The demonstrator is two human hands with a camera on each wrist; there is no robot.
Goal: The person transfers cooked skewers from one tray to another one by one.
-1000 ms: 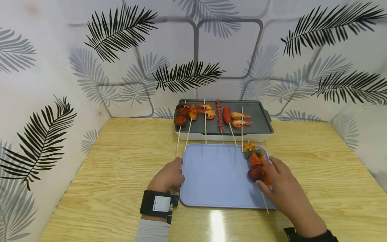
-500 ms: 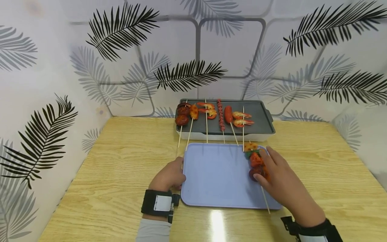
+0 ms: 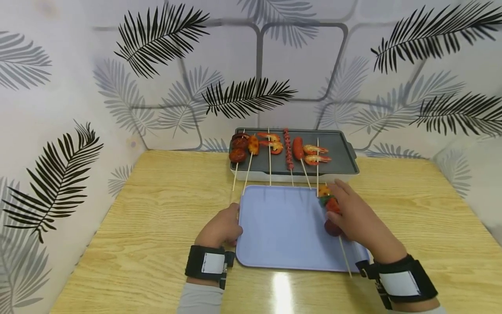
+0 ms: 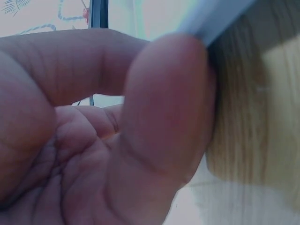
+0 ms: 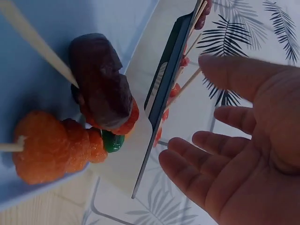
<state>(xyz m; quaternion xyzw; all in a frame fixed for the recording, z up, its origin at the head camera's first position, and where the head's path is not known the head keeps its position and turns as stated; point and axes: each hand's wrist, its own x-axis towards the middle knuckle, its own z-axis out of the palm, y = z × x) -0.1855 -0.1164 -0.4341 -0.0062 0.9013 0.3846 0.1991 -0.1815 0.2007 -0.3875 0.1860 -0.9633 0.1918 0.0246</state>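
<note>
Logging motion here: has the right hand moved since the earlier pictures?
Yes: in the head view, the right hand has moved forward, closer to the grill.

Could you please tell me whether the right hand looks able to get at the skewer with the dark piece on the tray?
Probably yes: the right hand is close by, its fingers hold nothing, and the right wrist view shows nothing between them and the dark-piece skewer.
</note>
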